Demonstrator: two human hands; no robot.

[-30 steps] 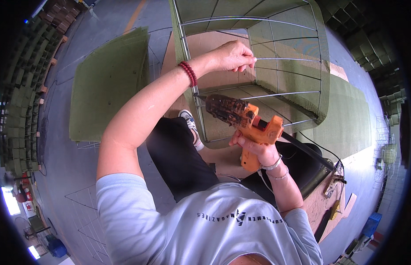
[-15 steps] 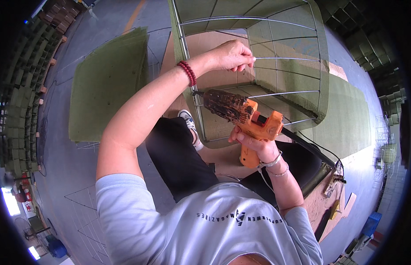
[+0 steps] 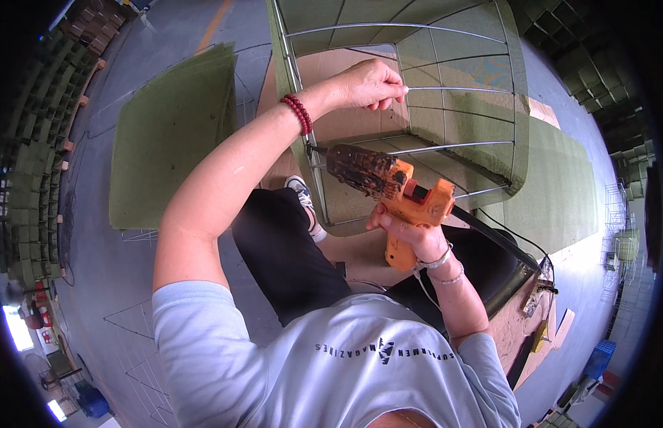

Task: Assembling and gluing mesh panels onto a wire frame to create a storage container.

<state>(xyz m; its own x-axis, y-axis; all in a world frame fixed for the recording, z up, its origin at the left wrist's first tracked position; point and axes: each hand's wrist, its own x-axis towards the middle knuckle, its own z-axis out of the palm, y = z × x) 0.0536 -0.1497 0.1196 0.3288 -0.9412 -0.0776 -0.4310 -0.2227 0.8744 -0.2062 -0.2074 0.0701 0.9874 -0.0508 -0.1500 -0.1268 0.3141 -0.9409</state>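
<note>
My right hand (image 3: 417,239) is wrapped round the grip of an orange glue gun (image 3: 417,200), its front crusted with dark residue. The gun's nozzle points left, close to the left edge of a wire-framed basket (image 3: 513,121) lined with green mesh. Above the gun, my left hand (image 3: 374,84) pinches one of the basket's metal wires (image 3: 460,89) between thumb and fingertips. A red bead bracelet (image 3: 297,114) circles my left wrist. Whether the nozzle touches the frame is hard to tell.
Green mesh sheets (image 3: 171,135) are stacked at the left. Cardboard (image 3: 338,64) lies beneath the basket, and more mesh (image 3: 559,178) lies to its right. A black cable (image 3: 513,232) runs at the right. Stacked green boxes (image 3: 39,164) line the far left.
The basket and both hands have shifted slightly left and up. My grip on the wire and on the glue gun stays the same.
</note>
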